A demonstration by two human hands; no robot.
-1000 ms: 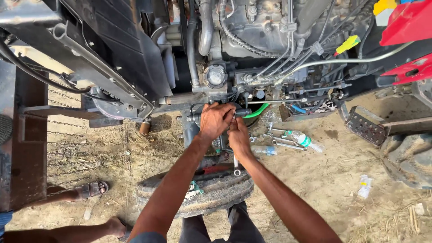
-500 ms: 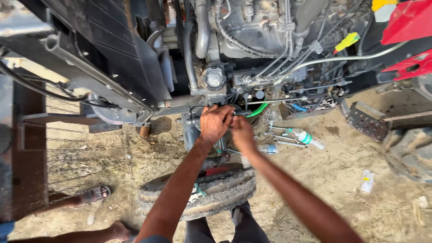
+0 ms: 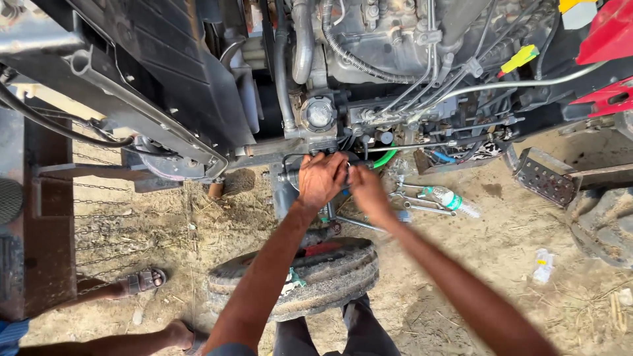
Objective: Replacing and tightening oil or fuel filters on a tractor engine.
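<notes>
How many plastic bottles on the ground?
2. One clear plastic bottle with a green label lies by the metal wrenches, right of the hands. One crushed clear bottle lies on sand further right. More may be hidden.

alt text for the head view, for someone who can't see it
Two bare hands, left hand and right hand, work together on a dark metal part low on a greasy grey tractor engine, above a worn black rubber tyre on sandy ground.
</notes>
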